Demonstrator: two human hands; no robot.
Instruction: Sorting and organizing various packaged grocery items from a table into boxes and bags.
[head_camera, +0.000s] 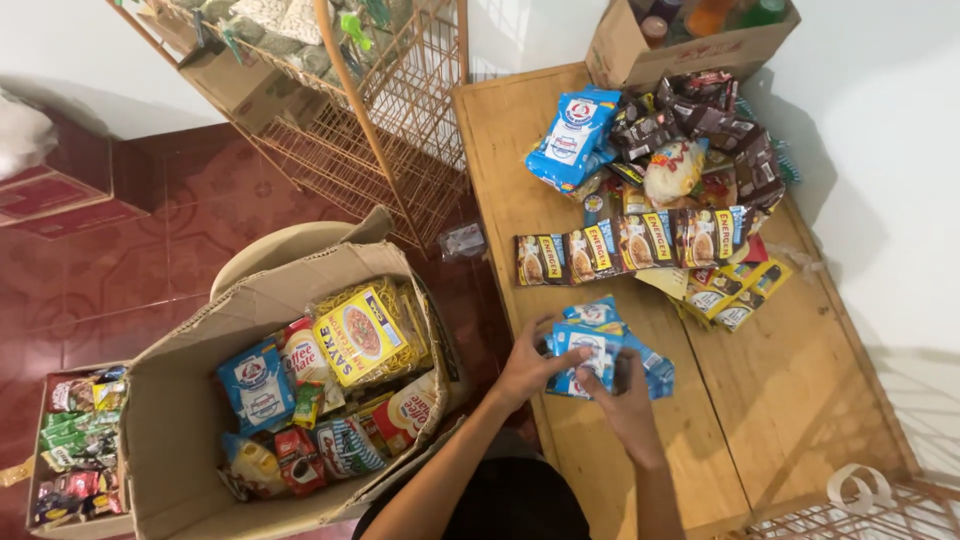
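Wooden bench fills the right half of the head view, set against a white wall. Red tiled floor on the left.

Big open carton stands on the floor just left of the bench, flaps up. Inside: a yellow noodle pack on top, a blue-and-white pouch to its left, and red-and-white sachets and other small packets around them. A beige round seat shows behind the carton, touching its rear flap.

Wire rack leans at the top centre, beside the bench's far left corner.

Small box of mixed sachets sits at the left edge, against the carton's side.

Second carton at the bench's far end, bottle caps showing inside.

Heap of packets near that carton: blue pouches on the left, dark brown sachets on the right. A strip of brown-and-yellow sachets lies across the bench nearer the person, with yellow sachets at its right end.

Blue sachets lie in a small stack on the near-middle of the bench, well apart from the heap. Left hand grips the stack's left edge, fingers curled on it. Right hand closes on the stack from below, thumb over the front sachet. Both hands are close together, clamped on the same stack.
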